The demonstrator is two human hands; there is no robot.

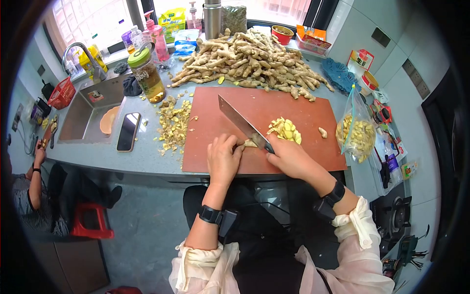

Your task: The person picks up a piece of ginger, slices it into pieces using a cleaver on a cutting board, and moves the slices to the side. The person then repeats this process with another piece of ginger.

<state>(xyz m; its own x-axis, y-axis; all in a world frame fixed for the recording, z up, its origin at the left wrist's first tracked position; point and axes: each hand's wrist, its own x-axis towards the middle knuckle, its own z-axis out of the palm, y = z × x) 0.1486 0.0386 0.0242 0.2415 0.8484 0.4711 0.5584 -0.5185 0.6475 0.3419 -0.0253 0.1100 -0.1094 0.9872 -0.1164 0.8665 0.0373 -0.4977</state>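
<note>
My right hand (289, 156) is closed round the handle of a cleaver (240, 120), its blade slanting up and left over the red-brown cutting board (210, 108). Under the fingers of my left hand (223, 154), a small ginger piece (250, 143) lies on the board beside the blade. Sliced ginger (285, 130) is heaped right of the cleaver, with a small ginger knob (322, 132) farther right. Behind the board rises a large pile of whole ginger (249, 59).
Ginger scraps (174, 120) and a phone (129, 132) lie left of the board, near a lidded jar (147, 76) and the sink (81, 117). A bag of sliced ginger (356, 132) stands at the right. Another person (34, 191) sits far left.
</note>
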